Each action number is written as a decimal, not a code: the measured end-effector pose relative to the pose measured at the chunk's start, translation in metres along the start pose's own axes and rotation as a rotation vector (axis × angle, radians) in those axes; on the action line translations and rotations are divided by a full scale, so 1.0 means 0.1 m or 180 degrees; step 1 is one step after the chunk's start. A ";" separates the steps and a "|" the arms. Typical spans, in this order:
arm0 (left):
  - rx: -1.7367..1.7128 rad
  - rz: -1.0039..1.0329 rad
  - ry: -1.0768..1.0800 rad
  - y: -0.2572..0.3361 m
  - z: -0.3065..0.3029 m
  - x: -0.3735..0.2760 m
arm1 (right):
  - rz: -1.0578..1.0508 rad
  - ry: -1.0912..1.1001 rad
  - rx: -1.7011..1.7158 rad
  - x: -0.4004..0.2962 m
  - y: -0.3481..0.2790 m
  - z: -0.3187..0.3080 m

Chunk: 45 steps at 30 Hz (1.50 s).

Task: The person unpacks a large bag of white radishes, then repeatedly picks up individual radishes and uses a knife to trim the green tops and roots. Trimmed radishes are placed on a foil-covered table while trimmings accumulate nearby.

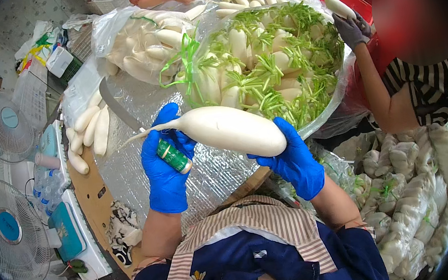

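Note:
A large white daikon radish (233,130) lies across both my blue-gloved hands, over the work surface. My right hand (295,163) grips its thick, leafless end. In my left hand (165,167) is a knife handle (174,156) wrapped in green printed tape. The knife's long, curved metal blade (115,104) points away from me to the upper left. The radish's thin root tail (148,132) passes over my left thumb and fingers. Just beyond the radish stands a big open plastic bag of daikons (265,64) with cut green stems.
Silver foil sheeting (128,171) covers the table. Another clear bag of daikons (147,45) stands at the back left, with loose daikons (90,126) nearby. Two fans (10,230) are left; filled bags (404,198) are piled right. Co-workers' hands (350,28) hold daikons at right and back.

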<state>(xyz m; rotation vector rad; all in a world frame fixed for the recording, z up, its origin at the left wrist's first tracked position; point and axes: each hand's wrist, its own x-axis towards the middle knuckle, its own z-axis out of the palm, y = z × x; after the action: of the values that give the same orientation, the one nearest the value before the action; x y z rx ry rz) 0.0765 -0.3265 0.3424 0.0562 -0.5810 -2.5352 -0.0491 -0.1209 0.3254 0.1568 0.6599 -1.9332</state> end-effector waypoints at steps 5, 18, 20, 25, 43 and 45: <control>0.0095 -0.0070 0.0060 0.01 -0.01 0.03 | 0.0031 -0.0467 -0.0798 -0.08 0.00 -0.04; 0.1054 -0.0011 0.0125 -0.08 0.24 0.35 | 0.0314 -0.0776 -0.1288 0.00 0.12 -0.01; 0.1136 -0.0110 0.0040 -0.07 0.27 0.42 | 0.0671 -0.0928 -0.0447 0.19 0.05 -0.09; 0.1224 -0.0342 0.0515 -0.11 -0.02 0.33 | 0.0015 -0.0597 0.0202 0.84 -0.68 0.21; 0.2313 -0.0669 0.1129 -0.30 -0.99 0.06 | -0.1454 -0.1709 -0.9795 1.82 -0.40 0.31; 0.2311 -0.0647 0.1075 -0.30 -0.91 0.02 | -0.1189 -0.1509 -1.0289 1.84 -0.30 0.36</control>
<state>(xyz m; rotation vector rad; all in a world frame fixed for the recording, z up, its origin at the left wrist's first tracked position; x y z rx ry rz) 0.0740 -0.3398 0.2477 0.8154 -1.3640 -2.2815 -0.1523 -0.2780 0.2947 2.0442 -2.1727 -0.8056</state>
